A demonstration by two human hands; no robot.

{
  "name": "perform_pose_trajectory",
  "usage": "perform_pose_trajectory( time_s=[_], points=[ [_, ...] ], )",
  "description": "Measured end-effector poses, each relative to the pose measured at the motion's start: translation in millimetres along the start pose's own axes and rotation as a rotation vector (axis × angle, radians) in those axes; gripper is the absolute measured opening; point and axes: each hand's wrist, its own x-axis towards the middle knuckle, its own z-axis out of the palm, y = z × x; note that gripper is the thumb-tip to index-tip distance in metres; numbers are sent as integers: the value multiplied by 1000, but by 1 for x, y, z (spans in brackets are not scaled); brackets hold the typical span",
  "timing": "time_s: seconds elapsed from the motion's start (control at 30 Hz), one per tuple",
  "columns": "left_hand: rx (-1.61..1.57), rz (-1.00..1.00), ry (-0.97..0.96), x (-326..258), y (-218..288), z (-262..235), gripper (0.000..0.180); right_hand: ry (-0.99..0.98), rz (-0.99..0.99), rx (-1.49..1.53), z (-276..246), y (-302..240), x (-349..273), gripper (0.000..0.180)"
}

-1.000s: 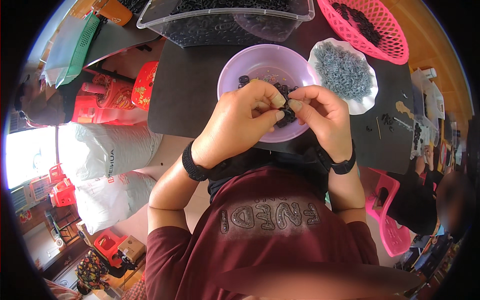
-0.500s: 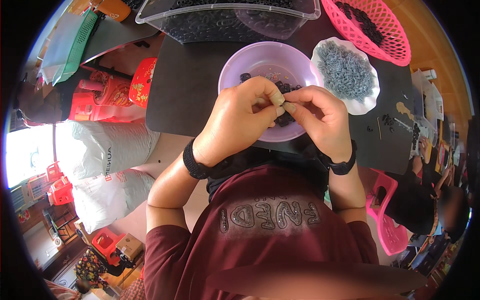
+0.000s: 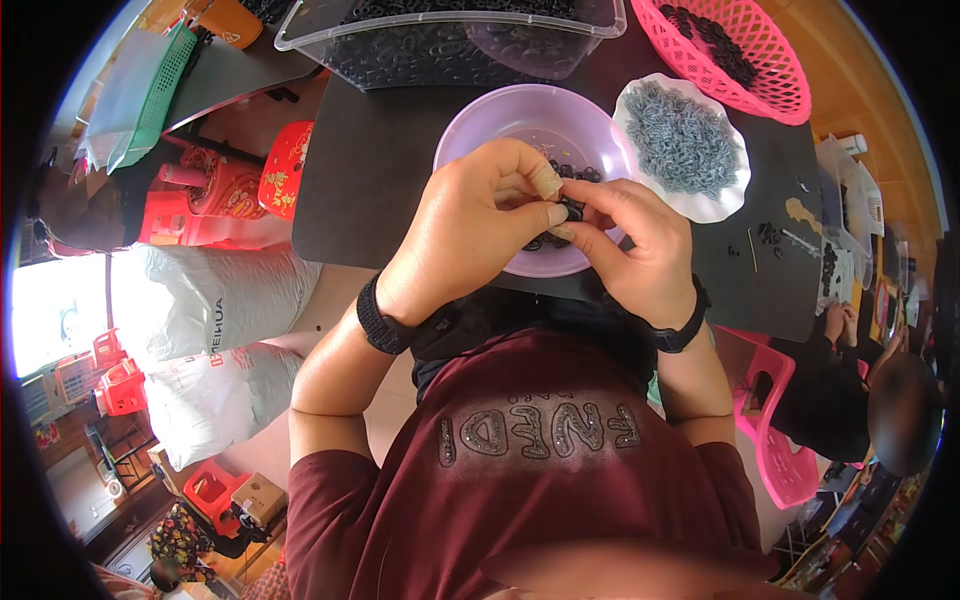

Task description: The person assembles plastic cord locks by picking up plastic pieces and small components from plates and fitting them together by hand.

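Over a light purple bowl (image 3: 470, 125), both my hands meet at the fingertips. A small black plastic piece (image 3: 572, 208), perhaps a buckle or clip, sits between them. My left hand (image 3: 465, 225) pinches it with thumb and index finger, which have pale tape or finger covers on them. From the other side, my right hand (image 3: 645, 240) closes thumb and fingers on the same piece. Below the hands, several loose black pieces (image 3: 580, 173) lie in the bowl, partly hidden by my fingers.
A white scalloped plate (image 3: 738, 190) of small grey-blue pieces stands right of the bowl. Behind are a clear bin (image 3: 300, 38) of black parts and a pink basket (image 3: 790, 100). A thin stick (image 3: 753, 250) lies at right. Another person (image 3: 815, 395) sits at far right.
The black piece shows more plainly between my fingertips, and my right fingers have shifted around it. The view has moved slightly.
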Motion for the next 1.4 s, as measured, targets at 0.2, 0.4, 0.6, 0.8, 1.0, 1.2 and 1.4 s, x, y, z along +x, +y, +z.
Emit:
perform_pose_trajectory(
  time_s=[0.2, 0.4, 0.6, 0.8, 1.0, 1.2, 1.4],
  points=[
    [-37, 24, 6, 0, -3, 1, 15, 30, -81, -39, 3, -1, -2, 30],
    [-110, 7, 0, -1, -10, -2, 17, 58, -120, -45, 8, 0, -5, 28],
    [-178, -20, -19, -5, -9, -5, 17, -4, 25, 69, 4, -4, -7, 33],
    [-155, 53, 38, -9, -6, 0, 16, 34, 2, 33, 2, -11, -7, 36],
    [-110, 38, 32, -10, -6, 3, 15, 49, -166, -123, 3, -8, -5, 30],
    [-11, 9, 0, -8, -7, 3, 14, 89, -191, -118, 8, -2, -7, 26],
    [-65, -7, -5, -4, -14, 2, 16, 119, -205, -122, 12, 3, -8, 25]
  ],
)
